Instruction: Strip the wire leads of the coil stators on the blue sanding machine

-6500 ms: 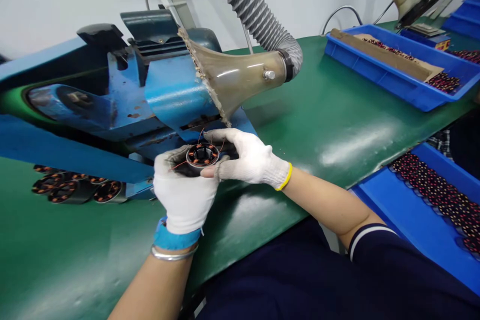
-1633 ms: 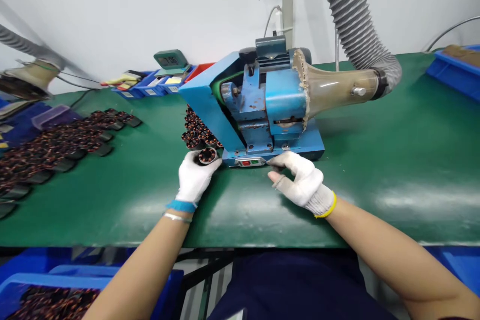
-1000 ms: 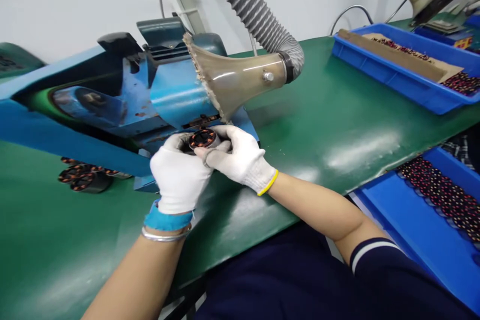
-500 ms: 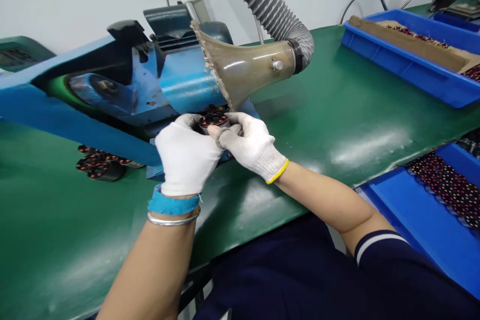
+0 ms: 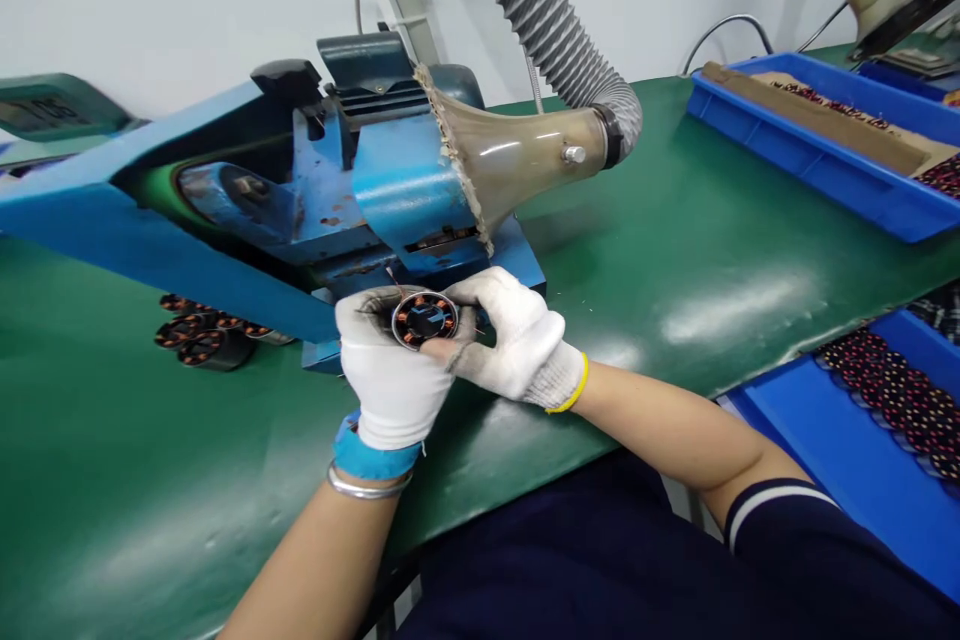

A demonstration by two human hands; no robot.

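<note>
Between my gloved hands is a motor stator (image 5: 426, 318), a round metal ring with copper windings inside, its open face tilted toward me. My left hand (image 5: 386, 360) grips its left side, and a thin wire end sticks up there. Fingers and thumb of my right hand (image 5: 506, 332) close on its right side; some fingertips are bare or grey. Just beyond the hands stands a blue belt grinding machine (image 5: 416, 180) with a translucent suction hood (image 5: 525, 155) on its right end. The stator is apart from the machine.
Several more stators (image 5: 202, 335) lie on the green table (image 5: 645, 290) left of the machine. A grey corrugated hose (image 5: 555, 25) rises from the hood. A blue tray (image 5: 810, 165) sits at the back right; another blue bin (image 5: 847, 450) with many wound parts is at the lower right.
Both hands have drawn the stator back from beneath the machine toward me and tipped its face up into view. The camera view has shifted slightly.
</note>
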